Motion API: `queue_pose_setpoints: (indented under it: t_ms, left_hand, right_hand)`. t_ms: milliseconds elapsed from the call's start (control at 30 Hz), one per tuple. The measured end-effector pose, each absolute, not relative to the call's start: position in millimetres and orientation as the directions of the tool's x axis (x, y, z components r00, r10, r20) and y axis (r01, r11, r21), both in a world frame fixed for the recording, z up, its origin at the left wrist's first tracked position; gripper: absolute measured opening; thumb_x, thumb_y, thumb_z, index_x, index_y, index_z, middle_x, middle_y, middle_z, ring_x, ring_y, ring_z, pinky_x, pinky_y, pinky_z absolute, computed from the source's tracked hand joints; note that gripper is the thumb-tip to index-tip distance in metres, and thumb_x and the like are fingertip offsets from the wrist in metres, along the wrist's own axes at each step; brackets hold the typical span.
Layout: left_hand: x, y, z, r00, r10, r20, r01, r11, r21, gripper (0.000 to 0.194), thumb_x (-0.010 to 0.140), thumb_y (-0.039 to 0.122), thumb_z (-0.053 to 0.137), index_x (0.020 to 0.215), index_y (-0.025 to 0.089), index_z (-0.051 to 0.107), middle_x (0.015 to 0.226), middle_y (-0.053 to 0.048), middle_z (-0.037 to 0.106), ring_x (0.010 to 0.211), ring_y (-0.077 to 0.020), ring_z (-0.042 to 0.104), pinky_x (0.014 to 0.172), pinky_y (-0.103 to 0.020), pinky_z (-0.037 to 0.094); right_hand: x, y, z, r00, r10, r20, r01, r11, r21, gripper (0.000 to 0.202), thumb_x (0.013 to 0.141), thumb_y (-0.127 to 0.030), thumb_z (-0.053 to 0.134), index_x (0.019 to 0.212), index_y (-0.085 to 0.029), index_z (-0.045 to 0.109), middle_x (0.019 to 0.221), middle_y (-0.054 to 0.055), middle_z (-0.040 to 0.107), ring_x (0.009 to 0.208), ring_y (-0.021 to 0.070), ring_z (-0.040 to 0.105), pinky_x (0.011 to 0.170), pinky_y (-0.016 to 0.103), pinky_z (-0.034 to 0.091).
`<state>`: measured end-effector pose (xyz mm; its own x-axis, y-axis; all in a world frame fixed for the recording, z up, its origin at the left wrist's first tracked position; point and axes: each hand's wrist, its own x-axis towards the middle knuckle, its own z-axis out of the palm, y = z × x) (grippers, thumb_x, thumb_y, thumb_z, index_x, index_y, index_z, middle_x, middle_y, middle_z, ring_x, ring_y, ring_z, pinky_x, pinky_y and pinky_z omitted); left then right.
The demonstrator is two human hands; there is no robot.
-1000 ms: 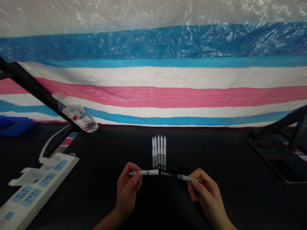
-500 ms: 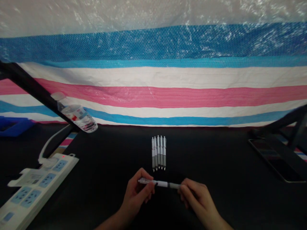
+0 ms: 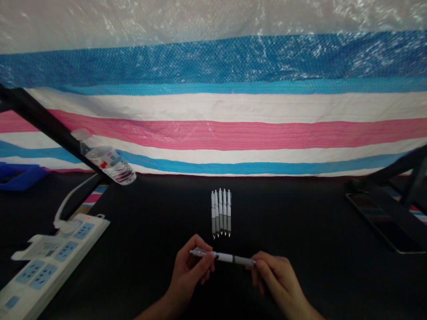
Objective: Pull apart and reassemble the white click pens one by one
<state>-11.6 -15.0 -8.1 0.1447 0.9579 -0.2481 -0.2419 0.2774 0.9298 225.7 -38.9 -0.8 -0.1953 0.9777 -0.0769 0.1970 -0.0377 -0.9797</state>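
A white pen with a grey grip lies level between my hands, low in the middle of the view. My left hand pinches its clear-clip end between thumb and index finger. At the grey end, my right hand has thumb and index finger closed at the pen's tip. Just beyond my hands, several similar pens lie side by side on the black table, their metal tips pointing toward me.
On the left are a white power strip with a plugged-in cable, a clear bottle and a blue tray. A dark phone lies on the right by a black stand. Striped sheeting hangs behind.
The fingers of my right hand have shifted slightly along the pen toward its tip, so more of the grey grip shows. My left hand has barely moved.
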Motion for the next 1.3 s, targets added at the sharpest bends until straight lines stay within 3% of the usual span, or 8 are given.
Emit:
queue_pose_setpoints:
  t_ms: [100,233,367,500,733,1033,1167,1300]
  left_hand:
    - [-12,-15,-7,0.126,0.958,-0.258,-0.233,0.281,0.931,0.038,0.08,0.049,0.082,0.081,0.018,0.061,0.056,0.003,0.062,0.04,-0.0064,0.045,0.038,-0.016,0.032]
    - [-11,-15,-6,0.14,0.957,-0.256,-0.237,0.283,0.929,0.039,0.08,0.051,0.082,0.081,0.018,0.061,0.055,0.003,0.062,0.04,-0.0061,0.044,0.038,-0.016,0.031]
    - [-10,-14,-8,0.127,0.955,-0.269,-0.245,0.293,0.924,0.04,0.079,0.051,0.082,0.081,0.018,0.06,0.055,0.004,0.061,0.04,-0.0061,0.044,0.038,-0.015,0.03]
    - [-9,-12,-9,0.15,0.949,-0.277,-0.248,0.308,0.919,0.042,0.077,0.053,0.084,0.081,0.018,0.061,0.054,0.004,0.061,0.04,-0.0066,0.045,0.037,-0.016,0.029]
    - [-10,-12,-1,0.171,0.95,-0.26,-0.242,0.296,0.924,0.043,0.078,0.055,0.083,0.082,0.018,0.062,0.056,0.004,0.061,0.041,-0.0054,0.043,0.038,-0.015,0.03]
    - [-9,-10,0,0.229,0.948,-0.22,-0.226,0.272,0.935,0.037,0.083,0.051,0.08,0.088,0.018,0.065,0.059,0.003,0.06,0.043,-0.0062,0.043,0.041,-0.016,0.032]
    - [-8,-7,-3,0.165,0.982,-0.087,-0.243,0.126,0.962,0.025,0.086,0.041,0.08,0.092,0.018,0.072,0.077,0.0,0.063,0.058,-0.0095,0.053,0.053,-0.02,0.044]
    - [-10,-2,-2,0.136,0.99,-0.035,-0.271,0.071,0.96,0.019,0.09,0.036,0.076,0.094,0.018,0.075,0.095,-0.006,0.07,0.091,-0.0206,0.067,0.084,-0.03,0.053]
  right_hand:
    - [226,-38,0,-0.113,0.992,-0.049,0.22,-0.024,-0.975,0.04,0.096,-0.058,0.061,0.104,-0.02,0.069,0.065,0.001,0.069,0.051,0.0156,0.063,0.052,0.024,0.046]
    - [227,-37,2,-0.178,0.983,-0.04,0.275,0.011,-0.961,0.048,0.102,-0.055,0.05,0.076,-0.02,0.069,0.06,0.002,0.066,0.054,0.0161,0.062,0.054,0.025,0.045]
    - [226,-36,4,-0.173,0.984,-0.043,0.295,0.011,-0.955,0.038,0.099,-0.056,0.056,0.098,-0.021,0.071,0.07,0.002,0.07,0.059,0.0174,0.063,0.056,0.026,0.046]
    - [226,-36,7,-0.214,0.977,-0.002,0.368,0.079,-0.926,0.05,0.104,-0.053,0.048,0.071,-0.021,0.066,0.063,0.002,0.064,0.058,0.0163,0.059,0.056,0.026,0.042]
    - [227,-38,11,-0.246,0.969,-0.004,0.39,0.095,-0.916,0.047,0.103,-0.055,0.049,0.077,-0.02,0.066,0.066,0.001,0.06,0.059,0.0155,0.057,0.057,0.026,0.04]
    - [223,-36,-1,-0.332,0.872,-0.36,0.075,-0.356,-0.931,0.069,0.089,-0.081,0.047,0.058,-0.02,0.051,0.045,-0.005,0.044,0.038,0.0077,0.033,0.037,0.021,0.021]
    - [219,-37,2,-0.338,0.891,-0.302,0.169,-0.259,-0.951,0.067,0.095,-0.076,0.044,0.074,-0.016,0.065,0.051,-0.003,0.05,0.042,0.0086,0.042,0.043,0.02,0.029]
    - [217,-37,7,-0.374,0.884,-0.28,0.241,-0.199,-0.95,0.071,0.096,-0.078,0.039,0.092,-0.014,0.07,0.057,-0.002,0.055,0.047,0.0111,0.048,0.046,0.021,0.035]
